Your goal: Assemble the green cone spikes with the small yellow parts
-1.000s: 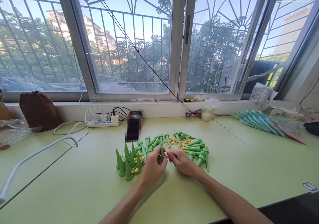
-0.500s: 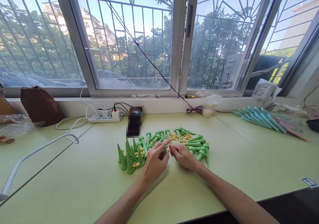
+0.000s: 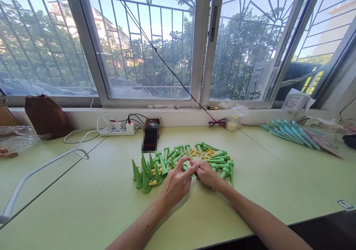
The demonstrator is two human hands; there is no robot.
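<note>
My left hand (image 3: 177, 181) is curled around a green plastic spike (image 3: 185, 167), of which only a small part shows between the fingers. Its index finger reaches across to the fingertips of my right hand (image 3: 207, 173). The right hand's fingers are pinched together, and whatever they hold is hidden. Left of the hands, several green spikes (image 3: 145, 185) stand points up, with small yellow valve-like pieces (image 3: 152, 183) among them. More green spikes (image 3: 224, 173) lie to the right. Behind the hands are loose yellow pieces (image 3: 195, 153) and further spikes.
A white power strip (image 3: 116, 131) and a small box (image 3: 154, 126) sit at the back. A white curved tube (image 3: 41, 165) crosses the left side. Near the sill are a brown bag (image 3: 48, 116) and a jar (image 3: 232, 124). Blue-green packets (image 3: 290, 133) lie far right.
My left hand has shifted slightly right, and its index finger now overlaps the right fingertips. A yellow bit seen at the right fingertips before is now hidden.
</note>
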